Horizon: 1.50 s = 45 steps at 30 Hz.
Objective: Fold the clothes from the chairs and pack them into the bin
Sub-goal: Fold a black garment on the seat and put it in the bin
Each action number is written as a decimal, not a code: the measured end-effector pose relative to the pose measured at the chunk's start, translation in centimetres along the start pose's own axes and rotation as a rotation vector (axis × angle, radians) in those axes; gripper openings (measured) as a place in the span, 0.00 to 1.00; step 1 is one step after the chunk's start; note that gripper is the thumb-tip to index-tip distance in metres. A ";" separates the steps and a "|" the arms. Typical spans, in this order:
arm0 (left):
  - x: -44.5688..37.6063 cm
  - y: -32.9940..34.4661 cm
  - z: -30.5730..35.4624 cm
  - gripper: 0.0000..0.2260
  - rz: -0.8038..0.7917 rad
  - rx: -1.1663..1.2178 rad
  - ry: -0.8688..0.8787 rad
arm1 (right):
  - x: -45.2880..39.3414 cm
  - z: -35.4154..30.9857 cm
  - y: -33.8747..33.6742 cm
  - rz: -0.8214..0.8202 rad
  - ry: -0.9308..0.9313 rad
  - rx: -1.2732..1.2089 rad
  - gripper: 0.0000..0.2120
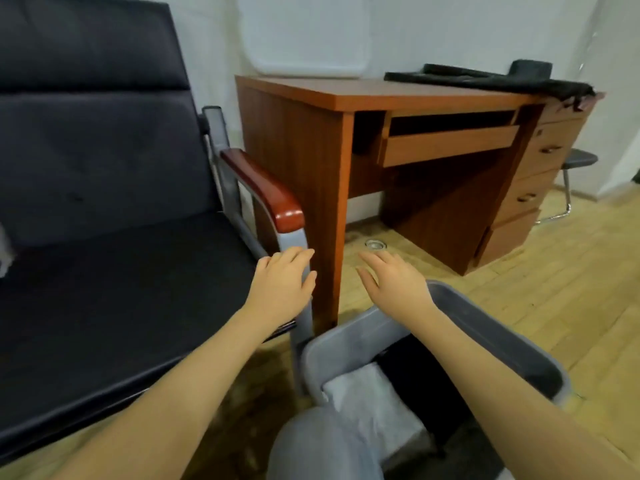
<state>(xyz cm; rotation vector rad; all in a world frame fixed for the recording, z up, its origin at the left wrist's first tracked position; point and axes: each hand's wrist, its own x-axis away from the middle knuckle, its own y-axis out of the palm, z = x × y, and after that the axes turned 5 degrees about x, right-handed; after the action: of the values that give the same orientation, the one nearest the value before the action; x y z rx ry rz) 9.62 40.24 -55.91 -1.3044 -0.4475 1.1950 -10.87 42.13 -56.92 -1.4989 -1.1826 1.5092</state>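
— Two hands, both empty? Where are the clothes?

— Both empty. My left hand [282, 284] hangs over the front right corner of the black chair [114, 271], fingers relaxed, near its metal arm post. My right hand [393, 284] is spread flat above the far rim of the grey bin [502, 334]. White folded cloth [367, 400] and something black lie inside the bin. A dark garment [491, 79] lies across the back right corner of the desk [346, 93].

— How will it handle?

— Soft, light and floppy, I judge. I'd pinch it at two corners or a seam so it hangs straight.

— Anything in the way?

— The desk's side panel stands between the chair and the bin, and a stool [578, 159] sits beyond the drawers.
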 end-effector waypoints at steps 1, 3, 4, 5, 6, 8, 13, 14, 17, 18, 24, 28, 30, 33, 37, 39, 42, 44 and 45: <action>1.0 -1.7 -1.3 0.20 0.016 -0.006 -0.029 | -0.5 -2.1 -0.4 0.023 -0.036 -0.021 0.19; 3.3 -5.0 -4.2 0.20 0.055 -0.020 -0.095 | -1.7 -6.8 -1.1 0.059 -0.115 -0.045 0.18; 4.6 -6.6 -5.7 0.20 0.070 -0.028 -0.129 | -2.3 -9.2 -1.3 0.067 -0.153 -0.056 0.17; 6.0 -8.1 -7.2 0.20 0.081 -0.040 -0.164 | -2.8 -11.8 -1.5 0.070 -0.191 -0.077 0.18; 7.5 -9.5 -8.8 0.20 0.096 -0.056 -0.197 | -3.3 -14.4 -1.7 0.073 -0.230 -0.105 0.18; 10.6 -12.1 -12.1 0.20 0.137 -0.088 -0.267 | -4.3 -19.7 -1.7 0.074 -0.314 -0.141 0.19; 18.7 -17.4 -20.5 0.19 0.215 -0.159 -0.488 | -6.1 -33.6 -0.8 0.039 -0.494 -0.244 0.19; 20.4 -18.2 -22.0 0.19 0.224 -0.166 -0.541 | -6.1 -36.3 -0.4 0.029 -0.532 -0.269 0.18; 25.6 -20.1 -25.9 0.17 0.248 -0.206 -0.669 | -6.0 -44.0 1.2 -0.003 -0.650 -0.298 0.18; 27.2 -20.5 -27.1 0.17 0.261 -0.215 -0.701 | -6.0 -46.3 1.8 -0.007 -0.688 -0.299 0.17; 35.8 -21.8 -33.2 0.18 0.265 -0.260 -0.962 | -4.4 -57.8 5.9 -0.116 -0.818 -0.392 0.14; 40.3 -21.3 -36.1 0.19 0.276 -0.250 -1.107 | -2.3 -63.1 9.2 -0.259 -0.805 -0.507 0.13; 41.5 -21.0 -37.2 0.19 0.279 -0.234 -1.149 | -1.2 -64.8 10.3 -0.305 -0.745 -0.529 0.13; 42.1 -20.1 -38.5 0.19 0.258 -0.199 -1.177 | 0.3 -66.2 11.4 -0.339 -0.662 -0.559 0.16; 41.9 -18.7 -38.9 0.18 0.319 -0.115 -1.190 | 1.6 -67.6 12.5 -0.413 -0.604 -0.619 0.20; 41.7 -18.8 -38.9 0.17 0.339 -0.084 -1.193 | 1.7 -68.0 12.8 -0.453 -0.601 -0.652 0.19; 41.4 -19.2 -38.9 0.17 0.368 -0.080 -1.188 | 1.1 -67.4 12.6 -0.454 -0.609 -0.727 0.17; 41.2 -19.3 -38.8 0.17 0.432 -0.064 -1.148 | 0.3 -66.3 12.1 -0.399 -0.630 -0.749 0.16; 41.1 -19.4 -38.6 0.16 0.468 -0.054 -1.116 | -0.2 -65.6 11.8 -0.365 -0.648 -0.758 0.15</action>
<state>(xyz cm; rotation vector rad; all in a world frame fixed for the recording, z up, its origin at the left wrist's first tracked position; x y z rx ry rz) 65.39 59.76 -63.96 -0.6768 -0.9932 2.2926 55.43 46.43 -62.38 -1.1088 -2.4696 1.3853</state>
